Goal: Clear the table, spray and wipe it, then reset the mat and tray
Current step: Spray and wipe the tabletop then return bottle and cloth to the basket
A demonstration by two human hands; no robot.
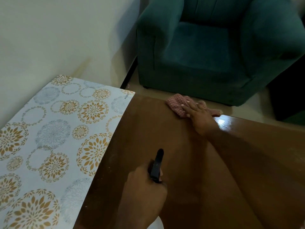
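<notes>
From our head-worn camera we look steeply down, close over the table's (165,129) far edge, toward an armchair (206,47).

Left hand (145,187) grips the sprayer (156,167), right hand (198,116) presses flat, arm outstretched.

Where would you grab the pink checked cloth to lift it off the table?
Pinch the bunched folds of the cloth from above, on its left part, clear of the right hand pressing it flat; the raised creases there likely give fingers purchase.

brown wooden table (173,146): patterned mat (54,138) covering left part, pink checked cloth (177,104) at far edge.
</notes>
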